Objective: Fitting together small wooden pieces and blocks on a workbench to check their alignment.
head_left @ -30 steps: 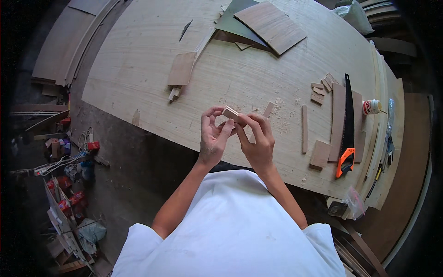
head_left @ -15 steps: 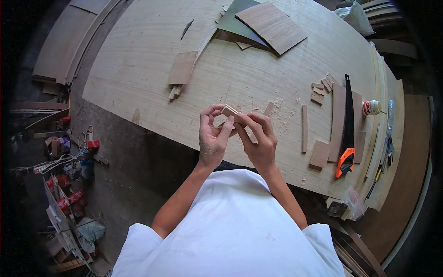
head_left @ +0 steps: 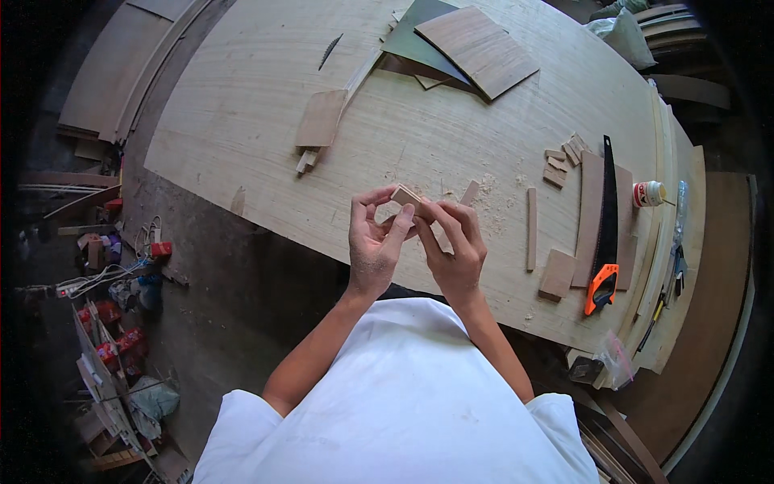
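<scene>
Small wood block, one, held between two hands, centre of the frame.
Through my remote feed I log: block (head_left: 409, 198), above the near edge of the bench (head_left: 242, 113), long axis slanting upper left to lower right; left hand (head_left: 374, 252), thumb and fingers pinching its upper-left part; right hand (head_left: 455, 252), fingertips pinched at its lower-right end; neither hand nearer, both touching. Saw (head_left: 603, 282), one, right of frame, well apart.
</scene>
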Available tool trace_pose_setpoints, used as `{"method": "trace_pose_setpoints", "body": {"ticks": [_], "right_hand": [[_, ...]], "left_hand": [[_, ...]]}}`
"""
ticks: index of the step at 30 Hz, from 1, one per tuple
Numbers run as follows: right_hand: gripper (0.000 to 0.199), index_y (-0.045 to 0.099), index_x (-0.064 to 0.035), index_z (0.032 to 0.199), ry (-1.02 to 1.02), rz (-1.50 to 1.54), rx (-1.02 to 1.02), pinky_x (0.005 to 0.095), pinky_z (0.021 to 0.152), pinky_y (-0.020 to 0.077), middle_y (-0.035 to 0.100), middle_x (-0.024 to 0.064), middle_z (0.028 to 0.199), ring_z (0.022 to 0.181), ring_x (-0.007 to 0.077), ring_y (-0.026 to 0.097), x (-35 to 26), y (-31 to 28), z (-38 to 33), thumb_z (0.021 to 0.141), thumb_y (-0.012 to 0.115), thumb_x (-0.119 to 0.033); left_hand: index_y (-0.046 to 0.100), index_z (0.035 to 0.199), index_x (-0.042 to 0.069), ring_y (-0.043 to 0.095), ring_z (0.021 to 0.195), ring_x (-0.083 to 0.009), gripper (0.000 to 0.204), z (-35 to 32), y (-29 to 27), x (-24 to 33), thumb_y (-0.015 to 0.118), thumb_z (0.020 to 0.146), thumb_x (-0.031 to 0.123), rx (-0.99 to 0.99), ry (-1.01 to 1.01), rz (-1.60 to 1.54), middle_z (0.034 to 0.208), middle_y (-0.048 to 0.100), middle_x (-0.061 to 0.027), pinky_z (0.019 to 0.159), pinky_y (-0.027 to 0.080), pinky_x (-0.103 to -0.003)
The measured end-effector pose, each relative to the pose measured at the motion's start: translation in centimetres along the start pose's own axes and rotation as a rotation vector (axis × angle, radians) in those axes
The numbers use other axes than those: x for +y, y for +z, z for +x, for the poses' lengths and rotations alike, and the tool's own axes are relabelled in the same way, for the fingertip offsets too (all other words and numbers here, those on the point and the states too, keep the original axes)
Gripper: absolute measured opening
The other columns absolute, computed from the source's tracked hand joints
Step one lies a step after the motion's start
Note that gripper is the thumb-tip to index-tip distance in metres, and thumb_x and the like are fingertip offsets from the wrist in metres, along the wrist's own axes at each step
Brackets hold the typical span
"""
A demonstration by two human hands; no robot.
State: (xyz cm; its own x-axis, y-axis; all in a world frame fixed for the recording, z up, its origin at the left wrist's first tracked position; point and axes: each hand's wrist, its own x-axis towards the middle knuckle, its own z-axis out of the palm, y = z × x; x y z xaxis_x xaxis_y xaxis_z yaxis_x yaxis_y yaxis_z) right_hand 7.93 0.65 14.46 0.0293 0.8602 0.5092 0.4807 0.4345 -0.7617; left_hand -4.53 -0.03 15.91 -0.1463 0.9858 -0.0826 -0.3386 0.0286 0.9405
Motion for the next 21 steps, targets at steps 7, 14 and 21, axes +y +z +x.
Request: {"method": "trace_pose_setpoints", "body": {"ticks": [7,14,21], "right_hand": [[0.046,0.068,-0.0087,0.117,0.011,0.015,0.016,0.0361,0.08,0.0559,0.063,0.01,0.108,0.097,0.0261,0.065,-0.6,-0.5,0.5,0.074,0.081,-0.002],[0.043,0.068,-0.0089,0.115,-0.037,0.027,-0.01,0.0353,0.08,0.0567,0.065,0.0097,0.108,0.098,0.0255,0.066,-0.1,-1.4,0.5,0.074,0.082,-0.002],[0.044,0.067,-0.0079,0.116,-0.036,0.037,-0.022,0.0341,0.08,0.0565,0.066,0.0097,0.106,0.096,0.0244,0.066,0.1,-1.2,0.6,0.074,0.081,-0.002]], "left_hand": [[0.038,0.126,0.003,0.066,0.104,-0.0239,0.04,0.4,-0.1,1.0,0.063,0.096,0.008,0.082,-0.113,-0.151,0.123,0.048,-0.0129,0.082,0.063,-0.033],[0.038,0.125,0.003,0.067,0.102,-0.0267,0.038,0.4,0.2,1.7,0.062,0.096,0.009,0.084,-0.129,-0.211,0.122,0.049,-0.0137,0.083,0.063,-0.036],[0.039,0.129,0.007,0.067,0.1,-0.021,0.043,0.5,0.4,2.1,0.064,0.096,0.015,0.081,-0.112,-0.129,0.116,0.055,-0.0106,0.084,0.06,-0.034]]}}
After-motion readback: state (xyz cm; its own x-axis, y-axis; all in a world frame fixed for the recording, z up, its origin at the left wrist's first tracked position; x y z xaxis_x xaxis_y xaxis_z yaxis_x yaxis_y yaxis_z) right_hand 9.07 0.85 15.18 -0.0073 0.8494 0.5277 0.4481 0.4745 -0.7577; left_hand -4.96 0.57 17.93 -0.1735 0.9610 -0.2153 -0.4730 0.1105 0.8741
